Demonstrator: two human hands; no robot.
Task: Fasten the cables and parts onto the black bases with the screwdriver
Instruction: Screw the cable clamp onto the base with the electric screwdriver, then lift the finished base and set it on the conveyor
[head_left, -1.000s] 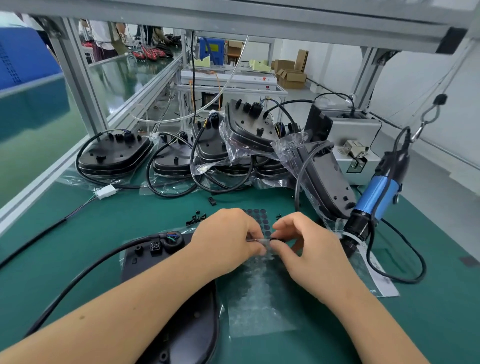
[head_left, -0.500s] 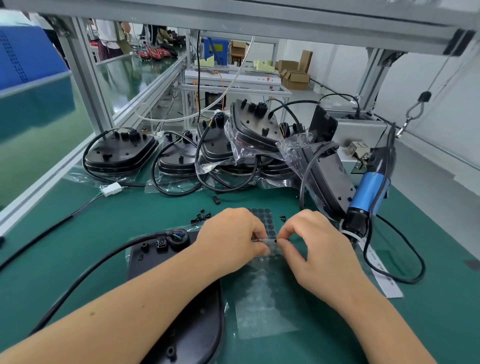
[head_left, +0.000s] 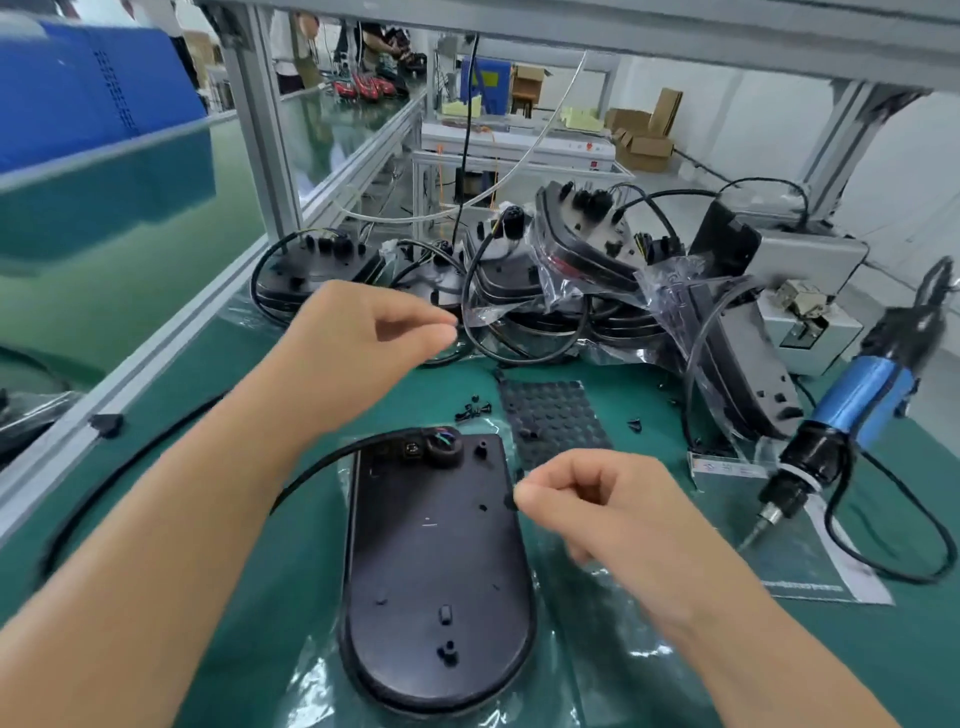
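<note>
Your right hand (head_left: 597, 499) pinches a small black part (head_left: 509, 500) over the black base (head_left: 436, 561); left hand (head_left: 363, 338) fingertips together, contents unclear. No legible writing.

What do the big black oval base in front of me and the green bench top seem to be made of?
The big black oval base looks like moulded plastic: smooth semi-gloss sheen, moulded posts and holes. The green bench top looks like a matte rubber or vinyl mat, probably; even, dull and seamless.
</note>
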